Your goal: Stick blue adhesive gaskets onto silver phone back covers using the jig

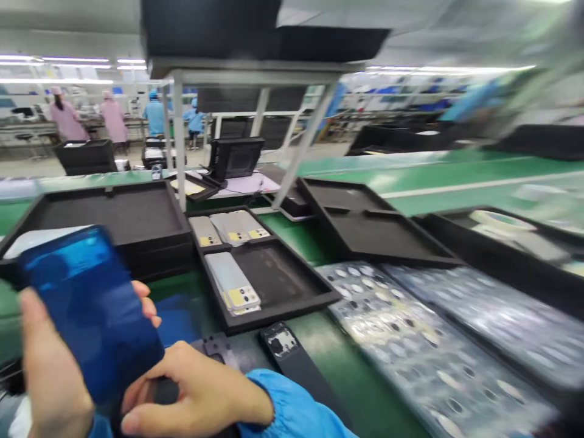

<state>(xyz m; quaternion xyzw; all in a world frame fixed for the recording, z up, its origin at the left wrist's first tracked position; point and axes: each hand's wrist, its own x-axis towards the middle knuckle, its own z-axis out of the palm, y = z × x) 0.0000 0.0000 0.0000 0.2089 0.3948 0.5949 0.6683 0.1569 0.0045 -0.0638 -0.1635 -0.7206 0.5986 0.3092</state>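
My left hand point(55, 371) grips a glossy blue phone back cover point(91, 304), tilted upright, with the thumb on its left edge and fingertips showing past its right edge. My right hand point(196, 389), in a blue sleeve, is at the lower edge of the cover. Its fingers are curled toward the thumb, and what they pinch, if anything, is hidden. Below and right of it lies a dark phone frame point(301, 365) on the green bench. Another dark phone part point(219, 350) sits partly behind the right hand, near a blue sheet point(176, 319).
A black divided tray point(283, 274) holds several light phone backs point(232, 283). Black trays stand left point(109, 213) and right point(374, 231). Clear blister trays point(410, 347) with small oval parts lie at right. A white-legged shelf point(255, 76) rises ahead; people work far behind.
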